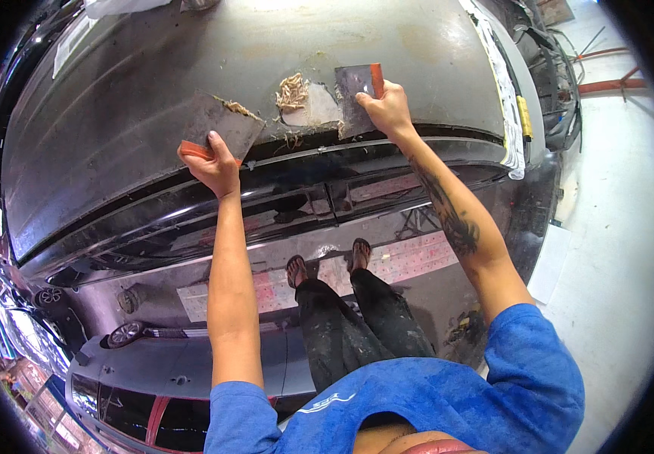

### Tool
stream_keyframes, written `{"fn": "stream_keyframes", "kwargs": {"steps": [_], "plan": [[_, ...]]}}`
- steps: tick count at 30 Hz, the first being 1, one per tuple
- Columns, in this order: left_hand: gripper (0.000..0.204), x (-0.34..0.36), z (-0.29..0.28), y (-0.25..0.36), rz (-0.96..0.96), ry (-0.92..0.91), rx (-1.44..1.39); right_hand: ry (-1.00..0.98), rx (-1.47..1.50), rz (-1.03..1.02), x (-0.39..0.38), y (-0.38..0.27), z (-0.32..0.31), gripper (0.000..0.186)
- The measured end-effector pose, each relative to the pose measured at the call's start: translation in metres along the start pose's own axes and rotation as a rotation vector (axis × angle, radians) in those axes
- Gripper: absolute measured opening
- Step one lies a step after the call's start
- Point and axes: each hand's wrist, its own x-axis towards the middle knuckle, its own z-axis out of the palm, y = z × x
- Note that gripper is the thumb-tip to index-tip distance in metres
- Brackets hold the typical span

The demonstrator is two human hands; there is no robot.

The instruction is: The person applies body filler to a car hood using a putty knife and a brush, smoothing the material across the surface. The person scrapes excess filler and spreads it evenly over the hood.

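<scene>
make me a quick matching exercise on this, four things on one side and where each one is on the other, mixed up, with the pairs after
Things
1. flat metal scraper with tan scrapings along its far edge
2. flat metal scraper with an orange strip on its right edge
3. small heap of curly tan scrapings
4. narrow yellow object

Places
A. just right of the long white strip
B. in the right hand
C. on the grey car panel, between the two scrapers
D. in the left hand

Pairs: 1-D, 2-B, 3-C, 4-A
</scene>
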Motion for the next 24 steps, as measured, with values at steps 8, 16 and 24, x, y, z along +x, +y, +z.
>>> {"fn": "stream_keyframes", "kwargs": {"steps": [8, 16, 24], "plan": [[0.027, 0.004, -0.002, -0.006, 0.108, 0.018, 0.0, 0.036, -0.338, -0.309, 0.031, -0.031, 0.078, 0.035], [0.033, 0.003, -0.004, -0.003, 0.086, 0.005, -0.026, -0.243, 0.068, 0.043, 0.031, 0.007, -0.006, 0.025], [0.03, 0.004, -0.003, -0.003, 0.102, 0.03, -0.039, -0.334, -0.663, -0.685, 0.071, -0.066, 0.098, 0.012]]}}
